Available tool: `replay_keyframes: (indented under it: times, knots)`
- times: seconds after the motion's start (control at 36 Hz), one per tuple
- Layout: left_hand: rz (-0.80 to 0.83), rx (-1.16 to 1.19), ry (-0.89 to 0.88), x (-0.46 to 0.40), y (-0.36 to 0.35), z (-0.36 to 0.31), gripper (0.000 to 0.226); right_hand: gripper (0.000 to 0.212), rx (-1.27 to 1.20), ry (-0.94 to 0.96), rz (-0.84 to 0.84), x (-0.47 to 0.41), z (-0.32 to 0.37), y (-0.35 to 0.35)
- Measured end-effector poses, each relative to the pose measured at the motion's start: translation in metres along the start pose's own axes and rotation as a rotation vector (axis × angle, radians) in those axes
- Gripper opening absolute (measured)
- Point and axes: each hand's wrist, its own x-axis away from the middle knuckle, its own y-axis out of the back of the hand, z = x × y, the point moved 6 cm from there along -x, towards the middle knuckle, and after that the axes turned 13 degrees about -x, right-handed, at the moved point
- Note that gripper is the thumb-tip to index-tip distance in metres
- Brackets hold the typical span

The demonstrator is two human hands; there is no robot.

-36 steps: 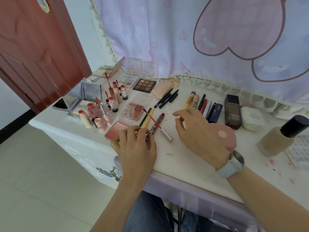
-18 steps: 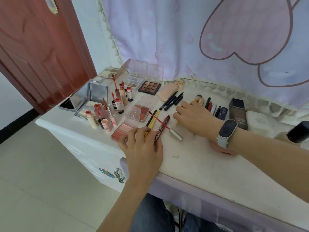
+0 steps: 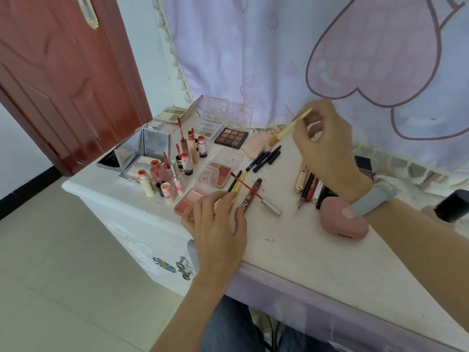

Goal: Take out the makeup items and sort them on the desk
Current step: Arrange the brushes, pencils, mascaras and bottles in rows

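My right hand (image 3: 327,146) is raised above the back of the white desk (image 3: 299,240) and pinches a yellow makeup brush (image 3: 289,128), bristle end pointing down-left. My left hand (image 3: 218,224) rests near the front edge, its fingers on yellow and black pencils (image 3: 237,182) and a dark red lip gloss tube (image 3: 250,195). The gloss wand with its silver cap (image 3: 256,195) lies across the tube. Lip tubes (image 3: 177,168), eyeshadow palettes (image 3: 220,132) and blush pans (image 3: 190,201) stand to the left.
A row of pens and concealers (image 3: 311,184) lies under my right wrist beside a pink heart-shaped case (image 3: 342,222). Black pencils (image 3: 265,158) lie mid-desk. A dark-capped bottle (image 3: 451,207) sits at far right. A red door (image 3: 63,80) stands left; a heart-print curtain (image 3: 279,52) hangs behind.
My right hand has lifted a yellow brush from the row of pens and raised it toward the curtain. My left hand stays on the pencils and gloss tube.
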Motion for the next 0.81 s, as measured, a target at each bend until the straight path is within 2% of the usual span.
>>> replay_keyframes:
  times: [0.08,0.17,0.25,0.36,0.44,0.58,0.81]
  knots:
    - [0.008,0.144,0.045,-0.005,0.011,0.002,0.033,0.015,-0.411,-0.285,-0.175,-0.001,-0.007,0.006]
    - [0.103,0.320,0.105,-0.010,0.023,0.004,0.044,0.018,-0.692,-0.576,-0.145,0.015,-0.016,-0.012]
    - [0.210,0.424,0.117,-0.011,0.030,0.006,0.045,0.019,-0.808,-0.747,-0.070,0.040,-0.018,-0.037]
    - [0.239,0.297,0.014,0.000,0.037,0.012,0.030,0.013,-0.907,-0.833,-0.025,0.064,-0.017,-0.060]
    - [0.246,0.257,0.085,0.010,0.040,0.029,0.029,0.007,-0.850,-0.803,0.027,0.072,-0.016,-0.068]
    - [0.178,0.110,0.172,0.017,0.053,0.054,0.033,0.016,-0.596,-0.701,0.038,0.080,-0.031,-0.058]
    - [0.157,0.013,0.136,0.034,0.052,0.066,0.017,0.019,-0.068,-0.394,0.103,0.092,-0.043,-0.036]
